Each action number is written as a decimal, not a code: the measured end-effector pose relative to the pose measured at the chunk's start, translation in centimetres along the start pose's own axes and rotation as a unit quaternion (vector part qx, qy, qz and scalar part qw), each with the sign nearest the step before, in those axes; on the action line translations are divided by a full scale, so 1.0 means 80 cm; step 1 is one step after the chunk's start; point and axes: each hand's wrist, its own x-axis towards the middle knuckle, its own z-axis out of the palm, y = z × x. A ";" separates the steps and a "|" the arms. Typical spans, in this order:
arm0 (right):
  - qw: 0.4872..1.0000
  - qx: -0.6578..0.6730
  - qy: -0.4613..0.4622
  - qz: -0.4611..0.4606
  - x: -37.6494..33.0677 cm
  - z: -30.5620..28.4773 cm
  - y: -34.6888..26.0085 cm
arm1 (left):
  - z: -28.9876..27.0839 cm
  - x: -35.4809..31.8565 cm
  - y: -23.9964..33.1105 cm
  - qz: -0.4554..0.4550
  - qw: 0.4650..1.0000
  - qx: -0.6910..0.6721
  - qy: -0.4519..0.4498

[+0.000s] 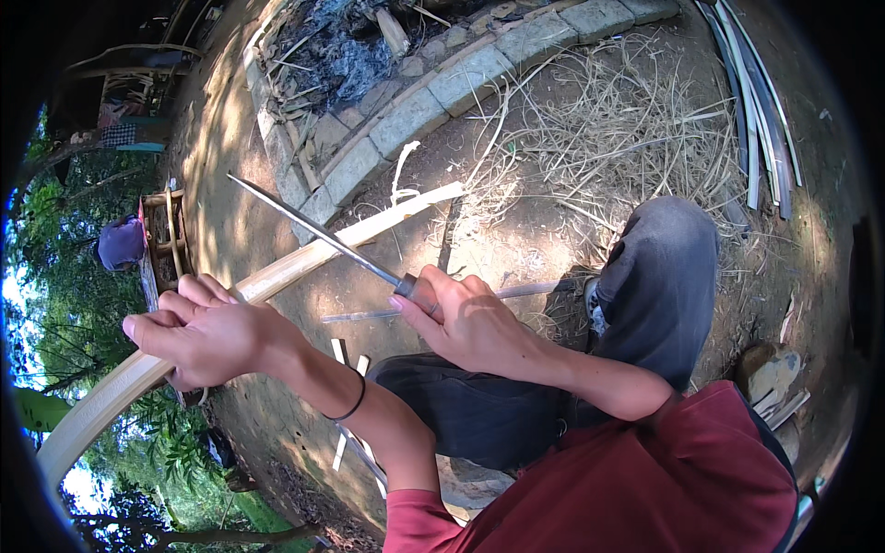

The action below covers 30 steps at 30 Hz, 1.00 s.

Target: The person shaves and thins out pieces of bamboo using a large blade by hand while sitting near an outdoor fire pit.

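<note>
A maroon shirt [636,479] and dark trousers [659,276] occupy the near area; one knee is bent up at the right. A thin black band [355,396] encircles the left forearm. The left hand [207,336] is clamped around a long, pale wooden strip [293,269]. The strip runs diagonally from the lower left, through the fist, to a free end ahead of the right hand [475,323]. The right hand is closed on the handle of a knife [324,235], thumb laid along the grip. The blade points up and left and crosses over the strip between the left hand and the free end; edge contact with the wood cannot be determined. A curled shaving [403,173] stands beside the strip near the free end.

On the ground, a flat grey strip [359,316] passes behind the right hand. Farther out, a heap of fibrous shavings [627,138] is spread beside a curved stone curb [479,78]. Long strips [761,120] lie together to its right. The curb borders grey ash [336,55].
</note>
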 end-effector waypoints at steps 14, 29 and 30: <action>0.986 0.060 -0.099 0.122 0.017 -0.009 0.003 | -0.009 0.005 -0.004 -0.022 1.000 0.018 0.008; 0.995 -0.053 0.032 0.082 0.016 0.033 0.118 | -0.007 0.015 -0.010 -0.027 0.999 -0.004 0.018; 0.992 -0.076 0.064 0.076 0.014 0.054 0.151 | -0.007 0.017 -0.011 -0.029 0.999 -0.001 0.021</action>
